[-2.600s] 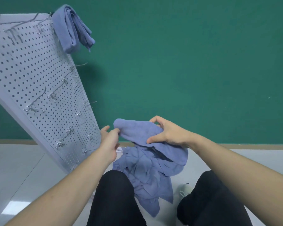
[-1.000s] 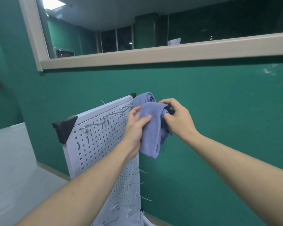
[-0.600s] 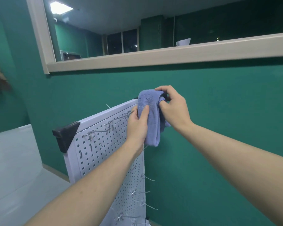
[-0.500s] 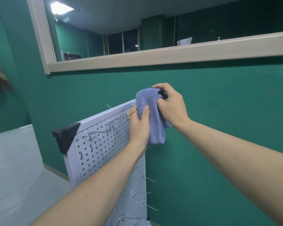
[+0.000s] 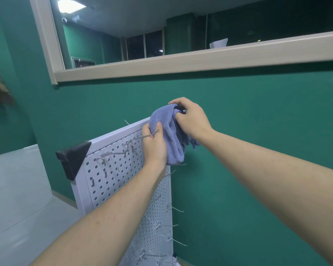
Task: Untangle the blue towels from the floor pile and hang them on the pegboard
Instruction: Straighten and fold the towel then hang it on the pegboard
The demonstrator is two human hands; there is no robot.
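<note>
Between left hand (image 5: 154, 144) and right hand (image 5: 190, 120) hangs the gripped blue towel (image 5: 169, 135).

Green wall (image 5: 238, 116), pale window frame (image 5: 190, 63), ceiling light (image 5: 70, 5)

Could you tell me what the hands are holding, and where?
Both grip the blue towel: right hand at its top fold, left hand on its left side.

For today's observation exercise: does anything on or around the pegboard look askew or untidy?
Yes. The blue towel sits bunched over the pegboard's top right corner, not hanging flat; both the left hand and right hand grip it. Lower hooks point at uneven angles.
</note>
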